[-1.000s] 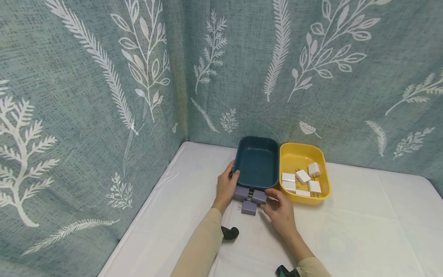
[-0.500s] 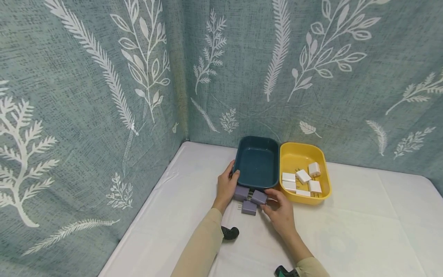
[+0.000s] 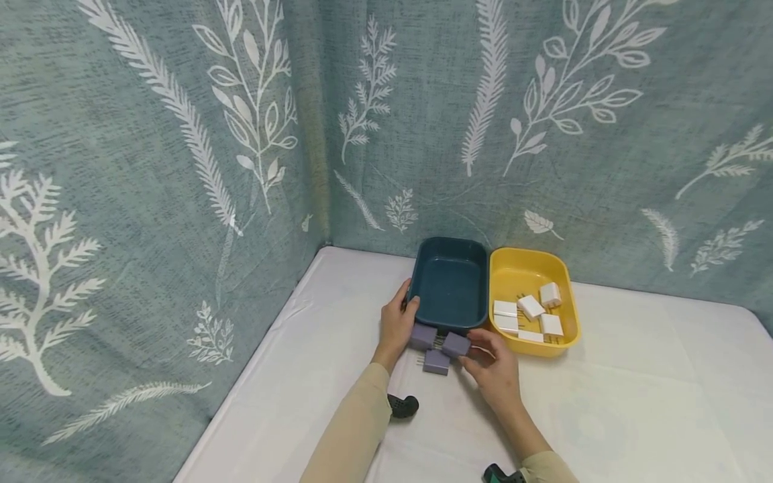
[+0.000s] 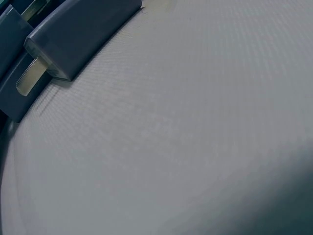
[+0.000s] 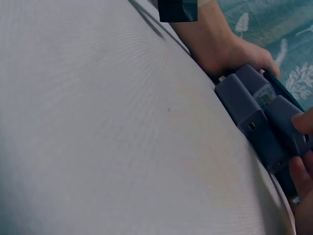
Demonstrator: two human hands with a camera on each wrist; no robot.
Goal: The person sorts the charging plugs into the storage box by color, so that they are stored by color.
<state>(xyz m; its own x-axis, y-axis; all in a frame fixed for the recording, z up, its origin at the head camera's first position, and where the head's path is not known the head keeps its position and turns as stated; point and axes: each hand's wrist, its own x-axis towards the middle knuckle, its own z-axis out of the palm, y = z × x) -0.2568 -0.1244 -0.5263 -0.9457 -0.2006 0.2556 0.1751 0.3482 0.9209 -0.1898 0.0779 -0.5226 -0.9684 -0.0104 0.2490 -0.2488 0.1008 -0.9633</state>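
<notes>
My left hand grips the left side of a dark blue tray, thumb over the rim. In front of that tray are several purple-grey plug chargers with metal prongs. My right hand pinches the right-hand charger between thumb and fingers; it sits tilted. One charger lies to its left and another charger nearer me. The right wrist view shows the pinched charger resting close against the others, some stacked. In the left wrist view, a charger shows a flat prong.
A yellow tray stands against the right of the blue one, with several white plug chargers inside. A patterned curtain hangs behind and at the left. White cloth covers the table. Black devices are by both wrists.
The pinched charger has moved slightly right and turned a little, along with my right hand. My left hand keeps its hold on the blue tray. The head view has shifted very slightly.
</notes>
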